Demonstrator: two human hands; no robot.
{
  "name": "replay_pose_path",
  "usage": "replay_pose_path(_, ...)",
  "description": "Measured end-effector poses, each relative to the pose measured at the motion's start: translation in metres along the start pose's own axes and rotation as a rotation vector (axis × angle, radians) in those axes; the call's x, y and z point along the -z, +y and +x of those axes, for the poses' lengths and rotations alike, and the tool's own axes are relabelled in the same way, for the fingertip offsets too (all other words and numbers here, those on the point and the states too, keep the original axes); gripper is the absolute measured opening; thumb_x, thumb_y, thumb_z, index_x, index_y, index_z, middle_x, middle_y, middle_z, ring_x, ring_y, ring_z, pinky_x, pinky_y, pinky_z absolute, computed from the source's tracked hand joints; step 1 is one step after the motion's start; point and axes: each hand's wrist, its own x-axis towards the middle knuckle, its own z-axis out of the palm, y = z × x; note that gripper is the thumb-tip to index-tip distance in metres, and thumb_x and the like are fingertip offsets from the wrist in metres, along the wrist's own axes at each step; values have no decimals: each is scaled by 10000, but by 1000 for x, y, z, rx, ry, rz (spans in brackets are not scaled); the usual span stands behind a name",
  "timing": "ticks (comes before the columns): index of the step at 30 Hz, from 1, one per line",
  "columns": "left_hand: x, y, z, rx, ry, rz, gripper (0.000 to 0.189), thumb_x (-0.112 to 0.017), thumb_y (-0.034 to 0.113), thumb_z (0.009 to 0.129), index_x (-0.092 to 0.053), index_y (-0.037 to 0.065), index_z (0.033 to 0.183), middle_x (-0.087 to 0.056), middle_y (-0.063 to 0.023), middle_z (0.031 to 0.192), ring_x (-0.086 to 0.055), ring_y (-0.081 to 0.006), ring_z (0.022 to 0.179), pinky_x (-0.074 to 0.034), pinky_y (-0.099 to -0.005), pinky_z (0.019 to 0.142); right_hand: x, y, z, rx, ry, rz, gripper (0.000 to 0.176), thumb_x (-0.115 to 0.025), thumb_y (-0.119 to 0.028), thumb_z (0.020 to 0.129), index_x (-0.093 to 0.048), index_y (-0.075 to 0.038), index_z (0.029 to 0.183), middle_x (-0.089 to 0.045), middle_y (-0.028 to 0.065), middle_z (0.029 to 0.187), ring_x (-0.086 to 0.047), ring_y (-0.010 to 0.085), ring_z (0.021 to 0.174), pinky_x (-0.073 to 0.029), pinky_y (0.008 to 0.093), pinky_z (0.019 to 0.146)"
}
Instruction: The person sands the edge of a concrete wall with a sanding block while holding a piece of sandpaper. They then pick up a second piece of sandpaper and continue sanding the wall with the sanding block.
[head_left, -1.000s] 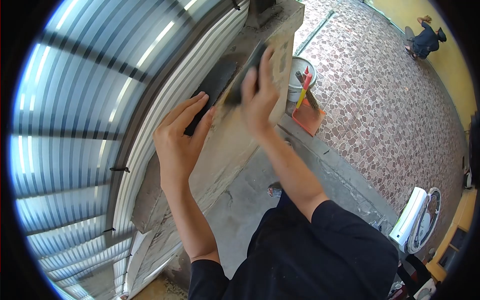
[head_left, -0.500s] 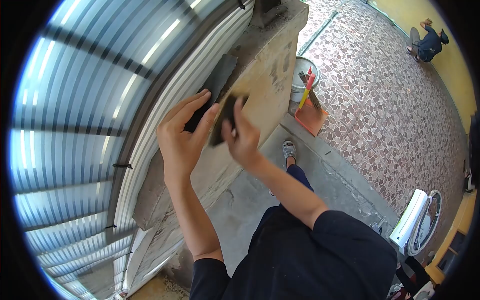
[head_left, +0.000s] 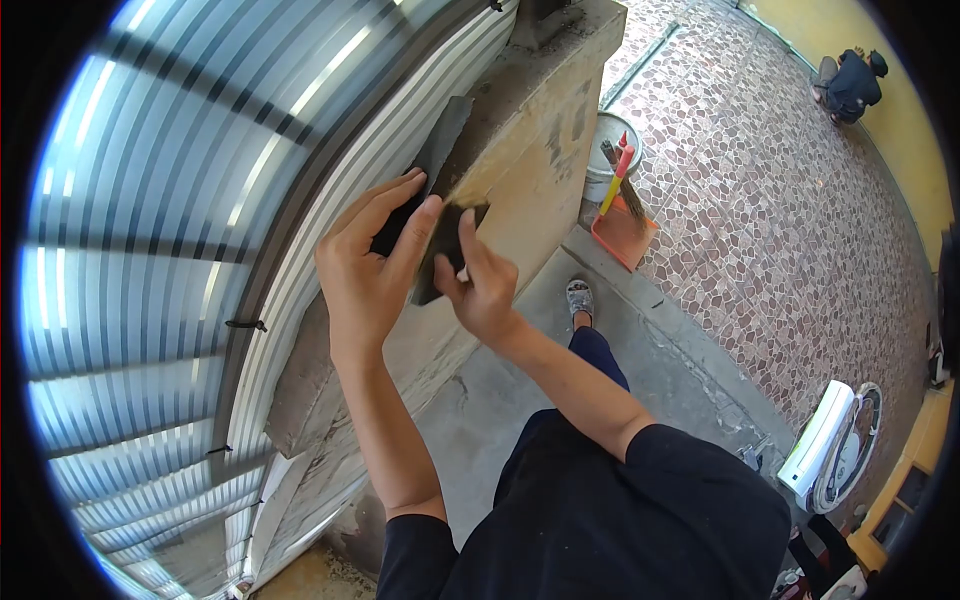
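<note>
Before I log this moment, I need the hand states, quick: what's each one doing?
Left hand: fingers curved at the dark strip; whether it grips cannot be told.
Right hand: closed on a dark flat pad, by the wall.

L hand (head_left: 368, 265) covers lower pt of dark sheet (head_left: 447, 130); palm n/v. R hand (head_left: 486, 288) hides pt of dark block (head_left: 450, 238); underside n/v, material unclear. Bucket (head_left: 597, 186) partly blocked by red-yellow handle (head_left: 617, 180), contents unclear. Post (head_left: 540, 15) cut at top edge. Corrugated panel (head_left: 150, 190) + cabinet (head_left: 888, 505) clipped by dark lens rim. Co-worker (head_left: 850, 88) too small for hand detail. Btm R clutter (head_left: 850, 580) cut off, can't ID.
</note>
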Motion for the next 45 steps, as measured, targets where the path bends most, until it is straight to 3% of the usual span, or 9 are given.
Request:
replay_pose_path(4,0,-2,0,4,3,-8,254,-840,148,931,-810,-16,1122,-813,-159,1132,-790,-272,1009,-586,-348,899,4,17,67,-1,137,-43,716,-794,-91,943,-504,19,1587,-706,176,858,-682,301,637,-556,383,596)
replay_pose_path(8,1,-4,-1,-12,17,-14,254,-832,151,941,-804,-19,1127,-811,-160,1128,-789,-270,997,-586,-348,888,0,10,40,25,153,-50,726,-807,-83,927,-512,13,1583,-693,168,837,-665,298,614,-540,399,571)
replay_pose_path(10,0,-3,0,4,13,-27,251,-822,149,950,-797,-21,1134,-808,-163,1115,-786,-268,982,-584,-346,875,0,3,-12,15,-22,2,701,-779,-77,948,-504,20,1585,-678,163,824,-670,316,641,-540,401,584)
replay_pose_path(20,1,-4,-2,15,36,-35,258,-831,165,944,-793,-15,1126,-808,-159,1070,-782,-256,937,-581,-336,843,1,-1,50,33,131,-63,757,-820,-45,904,-503,21,1587,-718,182,896,-675,318,659,-558,388,597)
replay_pose_path(25,0,-1,-1,92,17,-96,250,-839,160,932,-798,-10,1111,-809,-156,1065,-782,-253,927,-580,-332,839,7,-8,-30,-112,-183,-4,696,-771,-49,956,-495,27,1590,-754,238,1013,-726,323,755,-585,371,675)
replay_pose_path(32,-1,-6,-1,-8,42,-43,257,-843,180,925,-803,-6,1097,-810,-157,1066,-786,-265,924,-585,-339,830,2,-2,55,-42,129,-44,697,-781,-55,956,-496,33,1586,-762,241,1040,-744,352,792,-589,386,689)
replay_pose_path(38,-1,-3,-2,16,27,-42,270,-857,184,909,-802,-2,1096,-810,-157,1070,-788,-283,936,-591,-350,845,8,-4,-19,-113,-128,-33,688,-776,-37,953,-507,23,1583,-746,237,970,-719,319,713,-575,381,649)
replay_pose_path(43,1,-4,-2,-31,-21,34,292,-849,176,934,-800,-1,1160,-810,-145,1114,-773,-233,1019,-580,-341,922,16,47,99,-80,238,-137,573,-683,-121,1042,-520,8,1576,-734,245,929,-694,274,673,-552,369,618)
replay_pose_path(45,-1,-6,-3,-40,-21,39,291,-853,177,928,-800,-2,1152,-809,-150,1127,-775,-244,1037,-582,-347,935,31,49,126,-202,208,-186,549,-654,-138,1061,-523,6,1574,-734,260,927,-696,279,676,-556,369,632)
